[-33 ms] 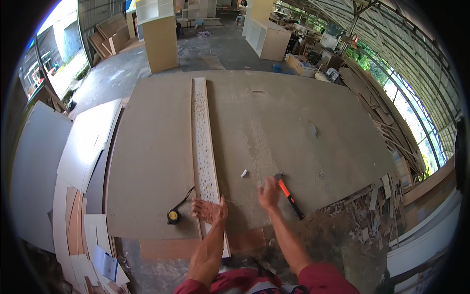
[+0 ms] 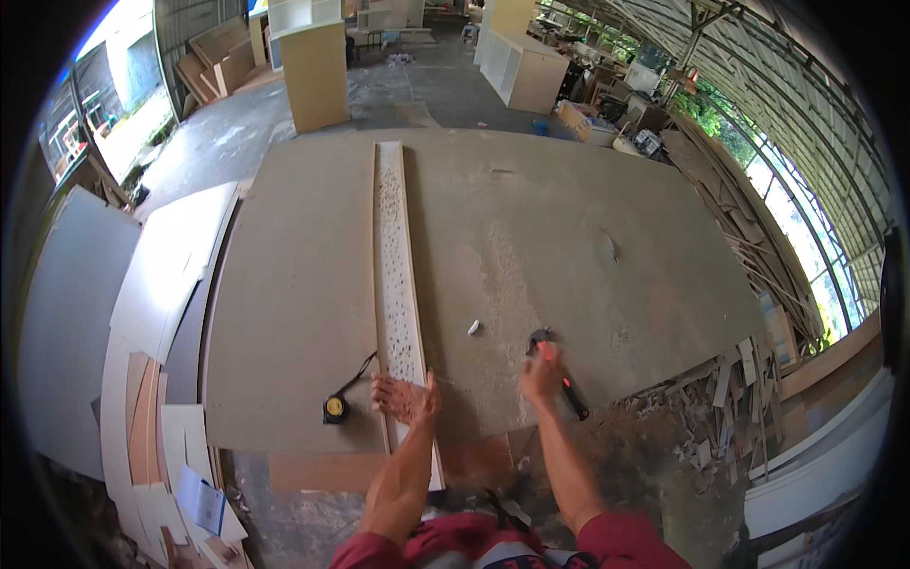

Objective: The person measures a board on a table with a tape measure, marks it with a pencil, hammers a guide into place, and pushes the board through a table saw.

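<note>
head view. the left hand [image 2: 406, 398] lay flat, fingers spread wide, palm down on the near end of a long, narrow perforated strip [image 2: 396, 266]. it pressed on the strip rather than gripping it. the strip ran from the near edge of the large grey board [image 2: 607, 237] straight toward its far edge, lying flat and left of the board's centre, with its near end overhanging the edge slightly.

the right hand [image 2: 542, 373] rested on a hammer [image 2: 572, 398] with a red and black handle, on the board to the right of the strip. the hammer's head showed just beyond the knuckles and the handle's end pointed near and right. whether the fingers were closed round the handle could not be told from this angle.

a yellow tape measure [image 2: 334, 409] sat just left of the left hand, its black strap trailing toward the strip. a small white scrap [image 2: 474, 327] lay between strip and hammer, apart from both.

pale panels [image 2: 171, 275] were stacked at the left. broken offcuts [image 2: 720, 398] were heaped at the near right. a tall pale cabinet [image 2: 316, 71] stood beyond the far edge.
</note>
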A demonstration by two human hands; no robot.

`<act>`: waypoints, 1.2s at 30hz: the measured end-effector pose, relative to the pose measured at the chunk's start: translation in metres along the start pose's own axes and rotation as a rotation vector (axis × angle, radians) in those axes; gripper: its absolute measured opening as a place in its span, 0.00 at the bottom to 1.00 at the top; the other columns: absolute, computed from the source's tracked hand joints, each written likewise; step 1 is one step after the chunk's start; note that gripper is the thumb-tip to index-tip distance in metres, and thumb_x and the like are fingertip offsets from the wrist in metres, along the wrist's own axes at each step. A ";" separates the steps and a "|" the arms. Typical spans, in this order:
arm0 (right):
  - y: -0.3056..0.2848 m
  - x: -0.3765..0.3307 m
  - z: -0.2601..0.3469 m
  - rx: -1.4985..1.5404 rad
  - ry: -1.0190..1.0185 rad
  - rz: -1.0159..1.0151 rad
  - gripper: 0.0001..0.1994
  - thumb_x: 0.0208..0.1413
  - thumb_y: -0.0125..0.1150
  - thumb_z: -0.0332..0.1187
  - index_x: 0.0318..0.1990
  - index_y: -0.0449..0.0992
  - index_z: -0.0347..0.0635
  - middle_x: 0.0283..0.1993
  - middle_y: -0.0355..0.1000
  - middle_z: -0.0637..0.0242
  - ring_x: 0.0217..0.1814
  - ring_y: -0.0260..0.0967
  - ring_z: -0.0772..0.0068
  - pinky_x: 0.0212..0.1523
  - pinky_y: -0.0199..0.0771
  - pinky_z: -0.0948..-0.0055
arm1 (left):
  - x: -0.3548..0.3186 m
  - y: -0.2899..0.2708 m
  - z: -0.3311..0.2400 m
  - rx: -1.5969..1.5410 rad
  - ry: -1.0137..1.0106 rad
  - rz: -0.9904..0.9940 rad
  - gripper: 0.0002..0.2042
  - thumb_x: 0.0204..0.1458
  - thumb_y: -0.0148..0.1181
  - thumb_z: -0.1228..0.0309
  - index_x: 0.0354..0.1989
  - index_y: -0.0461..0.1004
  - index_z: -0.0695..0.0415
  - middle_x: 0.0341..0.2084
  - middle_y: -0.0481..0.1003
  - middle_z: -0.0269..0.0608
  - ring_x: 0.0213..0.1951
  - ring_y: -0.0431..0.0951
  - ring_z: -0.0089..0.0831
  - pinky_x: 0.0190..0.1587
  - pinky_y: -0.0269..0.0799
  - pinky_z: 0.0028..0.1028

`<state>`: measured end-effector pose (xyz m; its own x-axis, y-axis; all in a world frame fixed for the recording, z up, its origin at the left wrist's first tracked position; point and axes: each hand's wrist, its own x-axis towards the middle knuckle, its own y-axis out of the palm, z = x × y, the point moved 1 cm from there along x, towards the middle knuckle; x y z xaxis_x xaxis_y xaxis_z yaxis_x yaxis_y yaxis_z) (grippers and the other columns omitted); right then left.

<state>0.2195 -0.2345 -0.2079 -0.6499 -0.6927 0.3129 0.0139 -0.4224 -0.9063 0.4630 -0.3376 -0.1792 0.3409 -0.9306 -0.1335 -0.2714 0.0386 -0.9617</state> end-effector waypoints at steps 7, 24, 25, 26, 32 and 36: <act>-0.051 -0.045 -0.068 -0.158 0.083 0.311 0.18 0.60 0.55 0.39 0.50 0.68 0.33 0.54 0.64 0.45 0.58 0.64 0.44 0.56 0.65 0.52 | 0.024 0.003 0.016 -0.119 0.133 0.034 0.61 0.35 0.63 0.32 0.66 0.46 0.73 0.50 0.60 0.52 0.55 0.56 0.46 0.58 0.49 0.43; -0.031 -0.015 0.129 0.588 -0.133 0.524 0.12 0.66 0.49 0.36 0.48 0.65 0.36 0.31 0.72 0.44 0.31 0.72 0.38 0.28 0.68 0.50 | 0.148 0.031 0.009 -0.263 0.550 0.046 0.51 0.48 0.60 0.37 0.69 0.47 0.65 0.70 0.40 0.67 0.73 0.32 0.56 0.71 0.25 0.53; -0.028 -0.004 0.146 0.594 -0.183 0.526 0.13 0.66 0.49 0.36 0.50 0.65 0.35 0.32 0.73 0.44 0.32 0.73 0.37 0.29 0.68 0.49 | 0.150 0.031 0.010 -0.257 0.548 0.045 0.52 0.48 0.60 0.37 0.69 0.47 0.65 0.70 0.40 0.67 0.73 0.32 0.56 0.71 0.25 0.53; -0.028 0.005 0.162 0.596 -0.233 0.527 0.14 0.67 0.48 0.35 0.53 0.64 0.35 0.34 0.74 0.43 0.33 0.73 0.36 0.29 0.69 0.49 | 0.150 0.031 0.009 -0.251 0.544 0.062 0.52 0.48 0.59 0.37 0.70 0.47 0.65 0.70 0.40 0.67 0.73 0.32 0.56 0.71 0.24 0.53; -0.041 0.035 0.216 0.706 -0.350 0.168 0.21 0.67 0.47 0.33 0.64 0.57 0.35 0.45 0.73 0.37 0.38 0.74 0.33 0.34 0.77 0.50 | 0.153 0.034 0.006 -0.241 0.536 0.069 0.53 0.47 0.59 0.36 0.70 0.45 0.64 0.71 0.38 0.65 0.73 0.31 0.55 0.70 0.21 0.53; 0.020 0.017 0.178 0.231 -0.328 0.670 0.22 0.68 0.44 0.38 0.64 0.57 0.35 0.37 0.74 0.38 0.37 0.74 0.33 0.35 0.76 0.46 | 0.151 0.029 0.006 -0.282 0.549 0.056 0.52 0.49 0.58 0.37 0.70 0.46 0.65 0.71 0.38 0.66 0.73 0.31 0.55 0.70 0.22 0.53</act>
<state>0.3438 -0.3592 -0.1700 -0.1890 -0.9654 -0.1798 0.5055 0.0613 -0.8606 0.5121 -0.4748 -0.2285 -0.1733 -0.9843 0.0330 -0.5289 0.0648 -0.8462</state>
